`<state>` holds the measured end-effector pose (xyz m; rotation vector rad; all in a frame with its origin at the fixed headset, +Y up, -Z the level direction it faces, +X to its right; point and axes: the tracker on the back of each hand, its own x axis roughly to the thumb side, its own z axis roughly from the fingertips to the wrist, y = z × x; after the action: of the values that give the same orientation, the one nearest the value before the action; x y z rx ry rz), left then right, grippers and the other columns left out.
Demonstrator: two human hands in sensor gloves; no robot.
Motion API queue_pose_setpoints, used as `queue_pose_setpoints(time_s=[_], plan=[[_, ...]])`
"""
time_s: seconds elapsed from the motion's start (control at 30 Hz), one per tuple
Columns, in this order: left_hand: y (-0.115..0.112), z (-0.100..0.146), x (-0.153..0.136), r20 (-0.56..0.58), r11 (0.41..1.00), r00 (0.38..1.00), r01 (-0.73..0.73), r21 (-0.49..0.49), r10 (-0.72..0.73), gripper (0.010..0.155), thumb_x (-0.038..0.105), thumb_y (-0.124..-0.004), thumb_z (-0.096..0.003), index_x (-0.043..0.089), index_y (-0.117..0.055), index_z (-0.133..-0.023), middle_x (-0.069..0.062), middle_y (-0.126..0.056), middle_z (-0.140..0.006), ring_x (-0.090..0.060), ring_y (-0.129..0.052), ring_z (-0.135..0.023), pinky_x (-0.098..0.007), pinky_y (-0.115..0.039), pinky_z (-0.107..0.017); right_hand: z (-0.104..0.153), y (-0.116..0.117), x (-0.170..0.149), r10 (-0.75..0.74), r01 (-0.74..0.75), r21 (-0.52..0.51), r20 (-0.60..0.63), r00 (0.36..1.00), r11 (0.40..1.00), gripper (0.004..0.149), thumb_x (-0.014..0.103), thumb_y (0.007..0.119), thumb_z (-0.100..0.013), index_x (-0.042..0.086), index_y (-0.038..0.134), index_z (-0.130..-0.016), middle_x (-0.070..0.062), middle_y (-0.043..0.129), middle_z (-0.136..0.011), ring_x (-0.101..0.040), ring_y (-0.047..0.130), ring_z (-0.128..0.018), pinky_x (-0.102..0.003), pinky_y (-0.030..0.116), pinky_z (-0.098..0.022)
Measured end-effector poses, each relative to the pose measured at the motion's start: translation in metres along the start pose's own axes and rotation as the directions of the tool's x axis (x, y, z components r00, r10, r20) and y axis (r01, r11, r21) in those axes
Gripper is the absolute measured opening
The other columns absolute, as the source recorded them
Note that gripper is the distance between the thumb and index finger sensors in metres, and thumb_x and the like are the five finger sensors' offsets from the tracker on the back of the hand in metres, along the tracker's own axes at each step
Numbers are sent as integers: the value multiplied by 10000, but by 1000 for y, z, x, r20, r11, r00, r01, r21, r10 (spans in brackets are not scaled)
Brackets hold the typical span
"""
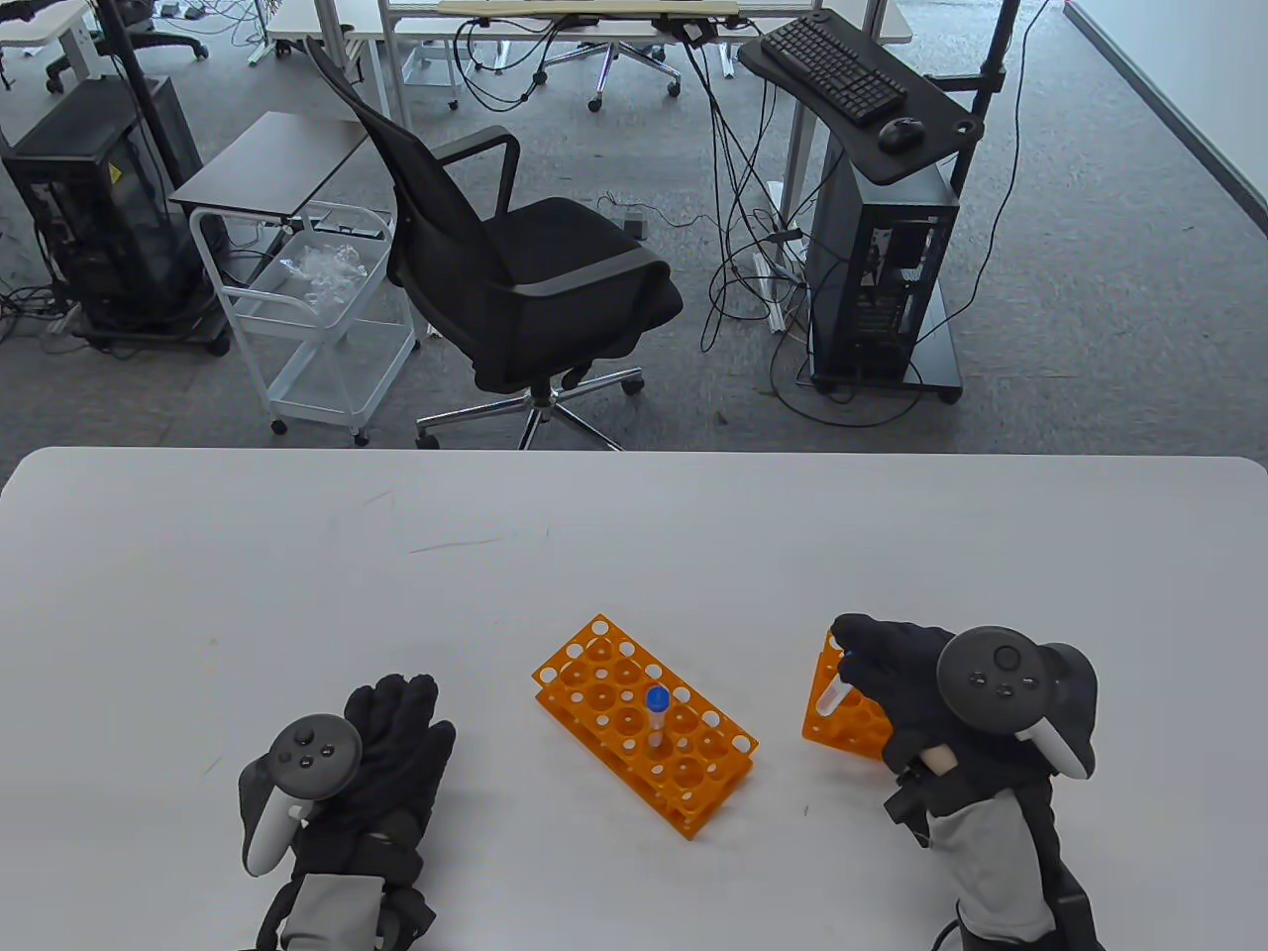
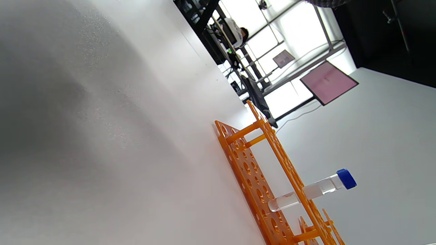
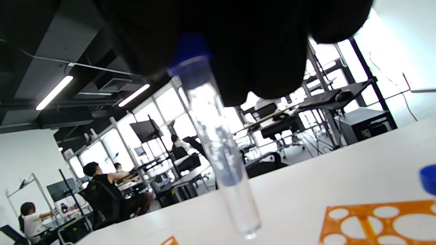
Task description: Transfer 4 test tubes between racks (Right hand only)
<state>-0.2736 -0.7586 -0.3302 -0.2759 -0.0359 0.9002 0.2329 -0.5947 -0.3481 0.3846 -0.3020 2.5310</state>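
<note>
The right hand (image 1: 897,684) is raised with fingers curled in a pinch; the left hand (image 1: 381,748) lies flat, fingers extended.

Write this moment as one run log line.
right hand: grips tube | left hand: rests on table | center rack: one tube

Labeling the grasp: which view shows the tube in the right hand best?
Right wrist view: the held tube fills the frame, its blue cap under the fingers. Table view shows only a sliver beside the right hand. Left wrist view shows only the other, racked tube.
</note>
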Motion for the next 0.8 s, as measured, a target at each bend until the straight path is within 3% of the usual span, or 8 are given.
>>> queue_pose_setpoints(time_s=[0.8], plan=[[0, 0, 0, 0, 1000, 1000, 0, 0, 0, 693, 662, -449, -564, 430, -161, -1149, 103, 10, -1195, -124, 190, -1052, -401, 156, -750, 17, -37, -48, 12, -26, -74, -183, 983, 997, 465, 287, 841, -460, 99, 852, -885, -182, 968, -770, -436, 904, -663, -665, 620, -578]])
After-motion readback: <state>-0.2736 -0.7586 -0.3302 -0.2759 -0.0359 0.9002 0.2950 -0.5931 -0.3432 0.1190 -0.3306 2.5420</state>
